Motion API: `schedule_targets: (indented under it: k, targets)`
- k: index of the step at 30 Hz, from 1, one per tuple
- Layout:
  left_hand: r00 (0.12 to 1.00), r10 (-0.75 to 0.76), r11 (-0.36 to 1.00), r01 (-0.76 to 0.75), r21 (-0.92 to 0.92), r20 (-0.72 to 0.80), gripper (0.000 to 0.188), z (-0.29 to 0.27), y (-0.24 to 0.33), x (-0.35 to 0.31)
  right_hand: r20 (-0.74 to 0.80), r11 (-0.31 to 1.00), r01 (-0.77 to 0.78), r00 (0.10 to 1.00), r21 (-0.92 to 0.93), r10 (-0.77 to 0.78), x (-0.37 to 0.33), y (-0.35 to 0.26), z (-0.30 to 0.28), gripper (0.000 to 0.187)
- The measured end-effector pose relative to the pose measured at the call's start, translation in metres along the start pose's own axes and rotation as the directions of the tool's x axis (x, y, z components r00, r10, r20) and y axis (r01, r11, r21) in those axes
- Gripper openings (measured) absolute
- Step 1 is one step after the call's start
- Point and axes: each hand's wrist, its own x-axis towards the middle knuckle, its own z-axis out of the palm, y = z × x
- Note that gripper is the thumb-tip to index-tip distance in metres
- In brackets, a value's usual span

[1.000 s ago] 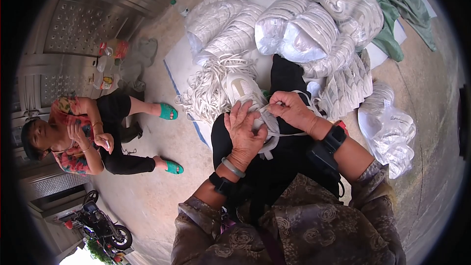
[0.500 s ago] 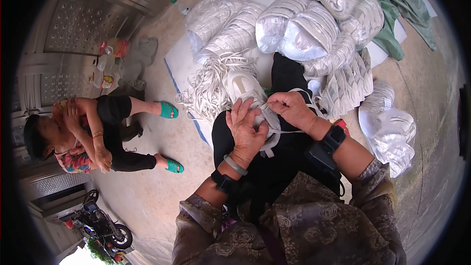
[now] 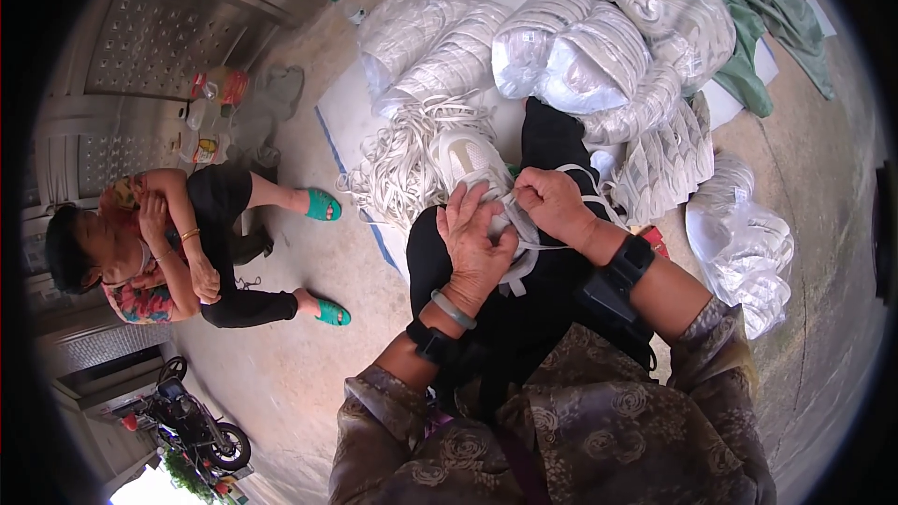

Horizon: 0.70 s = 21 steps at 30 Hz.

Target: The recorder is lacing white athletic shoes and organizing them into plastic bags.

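While the right hand [image 3: 552, 206] pinched thumb and forefinger together at the lacing, seemingly on a white lace [image 3: 550, 247], the left hand [image 3: 472, 238] curved over the left side of the white lace-up shoe [image 3: 468, 159], thumb apart from fingers; how firmly it gripped could not be told. The shoe lay beneath and between both hands, long axis running away from the wrists, toe beyond the left fingertips. The right pinch was nearer the lacing.
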Motion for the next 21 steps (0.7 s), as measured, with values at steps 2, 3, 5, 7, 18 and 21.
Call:
schedule_targets:
  k: [2,3,5,7,18,21]
  targets:
    - [1.000,0.010,1.000,-0.010,0.009,-0.007,0.025,0.000,0.000,0.000,0.008,1.000,-0.015,1.000,0.000,0.015,0.000,0.001,0.000,0.007]
    - [1.000,0.004,1.000,-0.004,0.005,-0.002,0.025,0.001,0.000,0.000,0.009,1.000,-0.015,1.000,0.000,0.015,0.000,0.001,0.001,0.007]
    - [1.000,0.004,1.000,-0.004,0.020,-0.003,0.025,0.001,-0.001,0.000,-0.007,1.000,-0.022,1.000,0.004,0.022,-0.001,0.001,0.001,0.007]
    - [1.000,0.006,1.000,-0.006,0.018,-0.002,0.025,0.000,-0.001,0.000,-0.016,1.000,-0.015,1.000,0.005,0.015,-0.002,0.001,0.002,0.007]
    - [0.999,-0.029,1.000,0.029,-0.005,0.018,0.028,0.003,-0.004,0.002,0.093,0.989,0.132,0.988,-0.074,-0.125,0.005,-0.005,-0.003,0.002]
    - [0.998,-0.058,0.997,0.059,-0.053,0.033,0.023,0.000,-0.007,0.003,0.031,0.963,0.164,0.986,-0.213,-0.161,-0.004,-0.011,-0.006,0.007]
